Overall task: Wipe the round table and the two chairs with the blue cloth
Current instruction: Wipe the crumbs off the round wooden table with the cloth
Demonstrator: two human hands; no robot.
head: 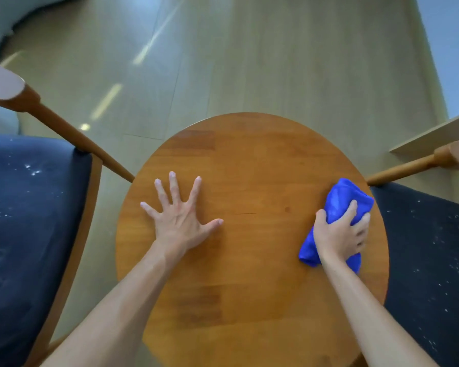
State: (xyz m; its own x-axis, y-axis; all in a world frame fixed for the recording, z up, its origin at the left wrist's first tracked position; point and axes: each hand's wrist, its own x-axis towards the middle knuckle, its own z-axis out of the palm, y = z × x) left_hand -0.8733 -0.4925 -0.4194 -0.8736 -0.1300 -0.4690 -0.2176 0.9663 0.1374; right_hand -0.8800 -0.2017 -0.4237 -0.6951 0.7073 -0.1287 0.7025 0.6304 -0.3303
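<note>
Right hand (341, 234) grips the bunched blue cloth (339, 205) on the round table (249, 160), fingers curled over the top of the wad, thumb hooked on its inner side; cloth sticks out past the fingertips toward the far-right rim and also back under the wrist. Left hand (179, 218) lies flat on the wood, fingers splayed wide and straight, thumb pointing at the table's middle, holding nothing, looks like a brace. Step in hand, as I read it: wiping the tabletop, currently at its right edge. To do it well: flatten the wad so more cloth than the patch under the knuckles meets the wood, keep even downward pressure through the palm, sweep in overlapping passes from the rim beyond the fingertips across toward the left thumb, then lift the left hand and cover the patch it hides. Follow the rim's curve so the edge isn't skipped. Keep the bracing hand down while pushing; a small table could shift. Wood shows no obvious dirt, so I can't tell how much is done. Left chair (35, 221), outboard of the left little finger, has white specks on its dark seat; right chair (429, 247), just beyond the cloth, is speckled too, so both seem not yet wiped. Fold the cloth to a clean face before the seats.
</note>
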